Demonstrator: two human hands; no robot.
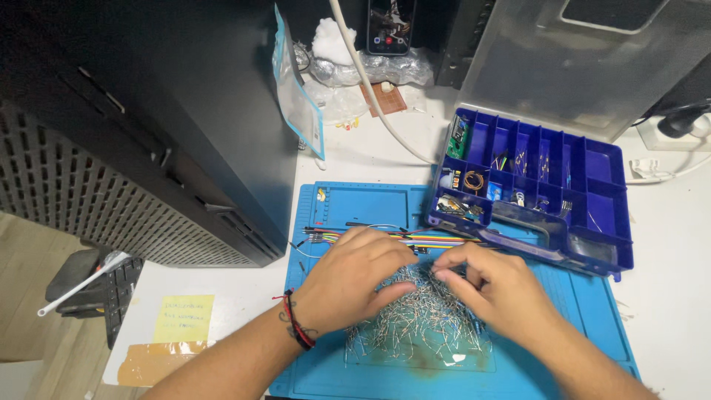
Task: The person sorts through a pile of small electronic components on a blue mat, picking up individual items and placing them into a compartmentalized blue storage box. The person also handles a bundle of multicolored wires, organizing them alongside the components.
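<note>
Nearest me, both hands are down on one heap of thin metal-legged components [415, 322], piled on a blue work mat [592, 326] that keeps the loose bits together and off the white desk [666, 296]. There are far too many pieces to count.

The left hand [354, 278] lies palm down across the left of the heap, its fingers curled inward and pressing into the pieces; a dark band with a red strand circles that wrist. Whether it has pinched any single piece I cannot tell. The right hand [498, 285] rests on the right side, its fingers drawn together at the tips as if pinching something small, but what is between them is too fine to make out.

Just beyond the knuckles runs one flat ribbon of multicoloured jumper wires [437, 240], laid straight across the mat within easy reach. Past it to the right sits one blue compartment box [603, 255] with its clear lid [548, 67] tipped back, so the small parts in each cell stay sorted and open to view.

To the left, one yellow sticky note [184, 318] lies on the desk. A large black case [163, 118] stands beyond, and one white cable [370, 89] trails off toward the back.
</note>
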